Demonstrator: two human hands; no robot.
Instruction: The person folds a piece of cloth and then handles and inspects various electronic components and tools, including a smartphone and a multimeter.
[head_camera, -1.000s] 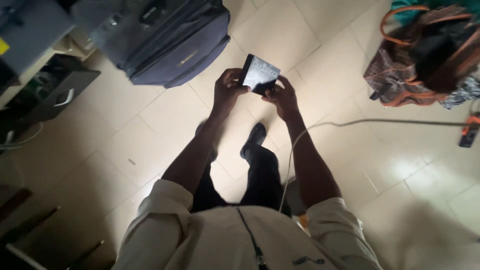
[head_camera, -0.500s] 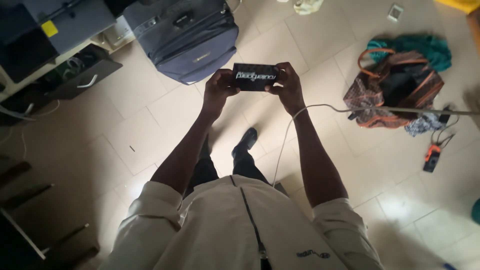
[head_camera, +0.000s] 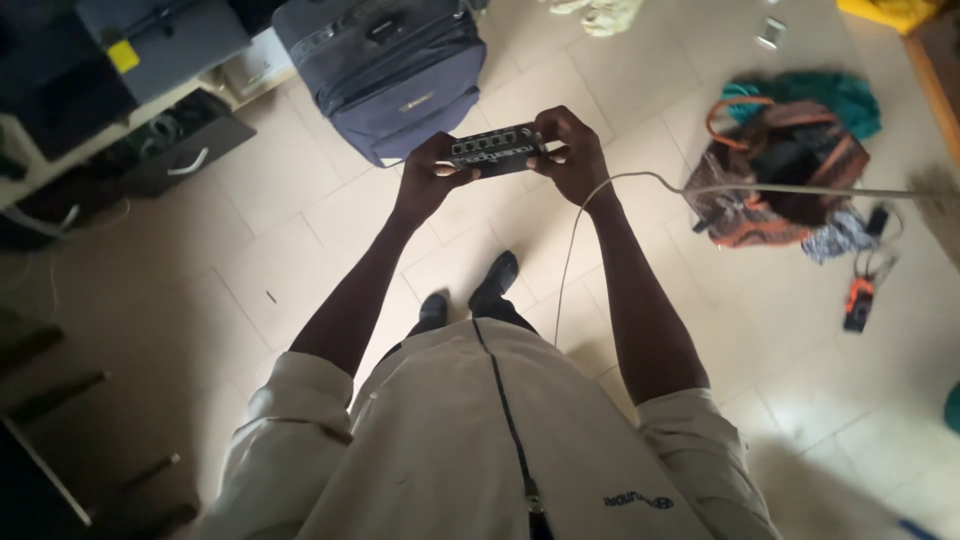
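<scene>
- Both hands are raised in front of the chest, gripping a small dark box (head_camera: 497, 152) with a row of ports along its near face
- The left hand (head_camera: 430, 180) clasps the box's left end, fingers curled round it and thumb lying along the edge
- The right hand (head_camera: 570, 152) holds the right end the same way, fingers wrapped tight over the top
- The box sits level between the two hands, high above the tiled floor (head_camera: 300, 210)
- A pale cable (head_camera: 640, 176) loops down past the right wrist and runs off to the right edge
- A dark blue suitcase (head_camera: 395, 70) lies on the floor just beyond the hands
- An orange-trimmed bag (head_camera: 775, 175) sits well off to the right with a teal cloth (head_camera: 840, 95) behind it
- Black shoes (head_camera: 497, 275) show below the box
</scene>
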